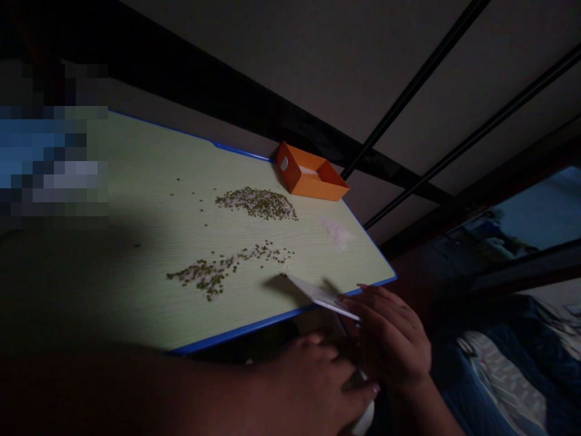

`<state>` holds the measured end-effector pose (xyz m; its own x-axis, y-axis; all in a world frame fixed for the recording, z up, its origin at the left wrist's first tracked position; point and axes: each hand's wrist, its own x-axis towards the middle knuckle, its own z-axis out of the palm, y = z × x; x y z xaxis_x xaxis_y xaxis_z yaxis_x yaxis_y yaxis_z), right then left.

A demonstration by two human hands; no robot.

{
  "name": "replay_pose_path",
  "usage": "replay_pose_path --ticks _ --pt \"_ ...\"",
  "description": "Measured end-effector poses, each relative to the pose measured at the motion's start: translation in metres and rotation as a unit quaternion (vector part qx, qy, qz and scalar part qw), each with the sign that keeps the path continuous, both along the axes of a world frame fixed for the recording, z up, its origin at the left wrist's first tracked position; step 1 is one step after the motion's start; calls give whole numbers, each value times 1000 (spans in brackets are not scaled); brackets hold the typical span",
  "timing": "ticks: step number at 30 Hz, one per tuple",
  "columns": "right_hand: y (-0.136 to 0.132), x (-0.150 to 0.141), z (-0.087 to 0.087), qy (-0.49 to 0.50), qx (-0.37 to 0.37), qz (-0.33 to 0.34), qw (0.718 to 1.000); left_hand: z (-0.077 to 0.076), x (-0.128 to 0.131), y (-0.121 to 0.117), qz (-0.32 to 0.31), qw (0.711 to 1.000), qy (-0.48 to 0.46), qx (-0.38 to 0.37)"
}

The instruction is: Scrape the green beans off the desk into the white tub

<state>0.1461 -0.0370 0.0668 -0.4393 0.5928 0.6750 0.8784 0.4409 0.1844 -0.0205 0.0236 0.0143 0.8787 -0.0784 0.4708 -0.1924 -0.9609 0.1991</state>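
Observation:
My right hand [390, 339] is closed on a white card [320, 295], whose tip rests on the pale green table [136, 181] at its near edge. Beside the card's tip lies a trail of small green beans [218, 269]. A second pile of green beans mixed with white grains [258, 203] sits further back. A small heap of white grains [336, 231] lies to the right. My left hand [318, 387] is below the table edge, curled over a white object [365, 418] that is mostly hidden.
An orange open box [313, 177] stands at the table's far edge. The table has a blue rim [236, 332]. Dark patterned bedding [503, 369] lies to the right. The scene is dim, and a blurred patch covers the upper left.

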Motion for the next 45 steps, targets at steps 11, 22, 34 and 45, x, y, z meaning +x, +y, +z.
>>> replay_pose_path --ticks 11,22,34,45 --pt "-2 -1 2 6 2 2 1000 8 -4 2 -3 1000 28 -12" --pt "1 0 -3 15 7 -4 1000 9 -3 2 -19 997 72 -27" --pt "0 -1 0 0 -12 10 1000 7 -3 2 -9 999 45 -14" --pt "-8 9 -3 20 -5 2 1000 5 -2 1 -9 999 31 -10"
